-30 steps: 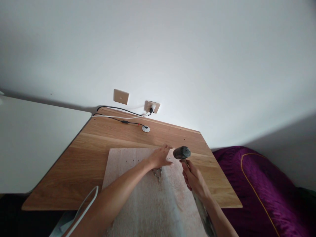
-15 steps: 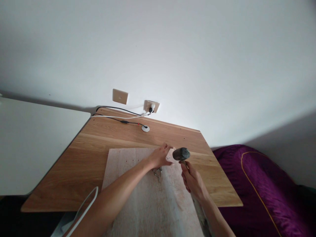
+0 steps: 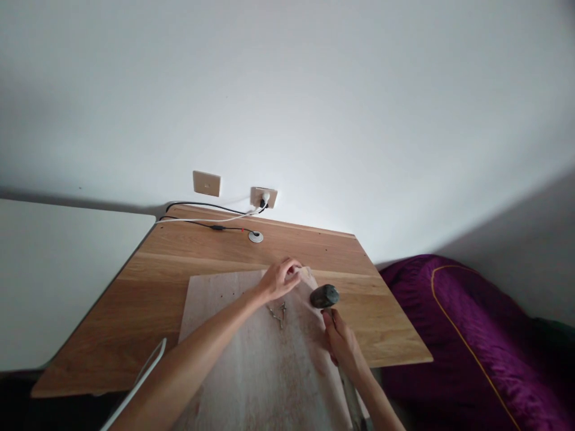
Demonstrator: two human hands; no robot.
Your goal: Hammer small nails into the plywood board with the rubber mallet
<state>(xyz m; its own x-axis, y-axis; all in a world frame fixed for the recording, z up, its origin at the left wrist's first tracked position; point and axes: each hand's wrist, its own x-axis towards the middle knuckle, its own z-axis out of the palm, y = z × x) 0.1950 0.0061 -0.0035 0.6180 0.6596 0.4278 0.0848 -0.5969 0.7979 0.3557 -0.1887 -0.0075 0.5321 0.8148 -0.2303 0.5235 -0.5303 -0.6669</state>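
My right hand (image 3: 344,342) is wrapped round the handle of a mallet (image 3: 324,296) with a dark, thick, cylindrical head. The head hangs over the right edge of a pale wooden board (image 3: 251,365), close to my left hand. Near the board's far right corner, my left hand (image 3: 281,280) has its fingers curled with thumb and fingertips drawn together; whatever is between them is too small to make out. A small heap of metal screws or nails (image 3: 279,315) lies on the board just below that hand.
The board lies on a wooden desk (image 3: 148,299) against a white wall. Cables (image 3: 206,219) run along its back to a wall socket (image 3: 264,197) and a round grommet (image 3: 256,237). A white panel (image 3: 67,275) stands left, purple fabric (image 3: 417,299) right.
My left hand's fingers have drawn closer together, near the board's corner. The mallet head has dropped lower, away from the left hand. The whole view has shifted slightly.
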